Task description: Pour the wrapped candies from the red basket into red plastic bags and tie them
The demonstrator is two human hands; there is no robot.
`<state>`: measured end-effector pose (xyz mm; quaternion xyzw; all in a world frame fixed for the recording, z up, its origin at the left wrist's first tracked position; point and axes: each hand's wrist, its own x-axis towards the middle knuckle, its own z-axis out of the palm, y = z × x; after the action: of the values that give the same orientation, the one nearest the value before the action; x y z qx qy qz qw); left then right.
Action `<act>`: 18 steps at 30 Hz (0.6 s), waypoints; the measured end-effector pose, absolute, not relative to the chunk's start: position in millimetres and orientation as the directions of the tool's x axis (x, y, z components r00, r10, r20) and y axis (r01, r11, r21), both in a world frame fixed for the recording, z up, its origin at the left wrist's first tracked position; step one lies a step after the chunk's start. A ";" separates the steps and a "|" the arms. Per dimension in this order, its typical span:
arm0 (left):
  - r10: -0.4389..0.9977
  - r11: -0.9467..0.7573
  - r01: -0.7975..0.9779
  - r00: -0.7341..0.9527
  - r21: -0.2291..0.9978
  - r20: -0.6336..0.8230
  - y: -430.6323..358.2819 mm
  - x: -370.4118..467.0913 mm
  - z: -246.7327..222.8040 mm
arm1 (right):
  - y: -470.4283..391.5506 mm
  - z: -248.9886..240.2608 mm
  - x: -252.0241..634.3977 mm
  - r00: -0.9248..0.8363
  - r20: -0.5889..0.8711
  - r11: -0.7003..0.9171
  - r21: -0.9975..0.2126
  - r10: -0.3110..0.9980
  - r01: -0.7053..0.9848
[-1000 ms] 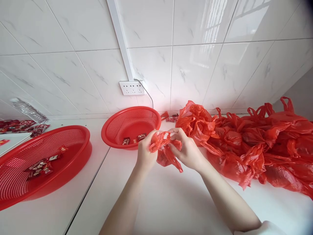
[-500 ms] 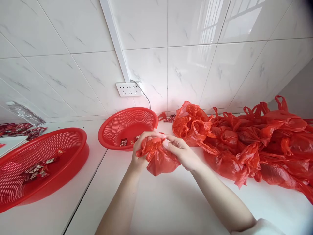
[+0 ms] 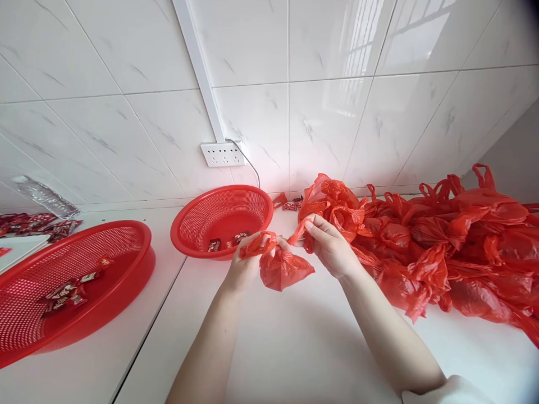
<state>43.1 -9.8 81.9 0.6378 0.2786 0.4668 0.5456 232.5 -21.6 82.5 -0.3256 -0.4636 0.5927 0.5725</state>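
Note:
A small red plastic bag hangs above the white table, its lower part bulging and its two handles drawn out sideways. My left hand is closed around the left handle. Between thumb and fingers, my right hand pinches the other handle. The bag's neck is gathered between both hands; what lies inside cannot be made out. Just behind my left hand stands a round red basket with a few wrapped snacks in it.
A larger red basket holding several wrapped snacks stands at left. Behind it lie a clear plastic bottle and more packets. A heap of filled red bags covers the right side. A socket strip is on the tiled wall.
My hands have moved apart, pulling the bag's handles out to either side. Before, both hands were close together over the bunched top. The baskets and heap stay put.

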 end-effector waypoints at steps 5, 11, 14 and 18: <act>0.883 -0.337 0.001 0.348 0.942 0.316 -11.6 41.3 85.3 | -22.1 83.5 237.4 -0.020 0.230 0.226 -0.968 0.973 -0.112; 0.901 -0.355 0.278 0.357 0.893 0.247 -7.7 21.5 96.0 | -21.4 90.8 277.8 -0.073 0.274 0.283 -0.934 0.959 0.218; 0.947 -0.264 0.335 0.266 0.904 0.177 -5.6 10.5 101.0 | -21.4 93.0 296.6 -0.026 0.242 0.234 -0.901 0.970 0.365; 0.975 -0.183 0.330 0.182 0.926 0.127 -3.3 6.4 100.2 | -22.9 94.2 301.7 0.035 0.264 0.207 -0.824 0.964 0.527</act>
<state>6.4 -3.3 100.2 0.6558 0.4975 0.4017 0.4014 301.7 -22.9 94.2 -0.5764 -0.6468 0.2537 0.4301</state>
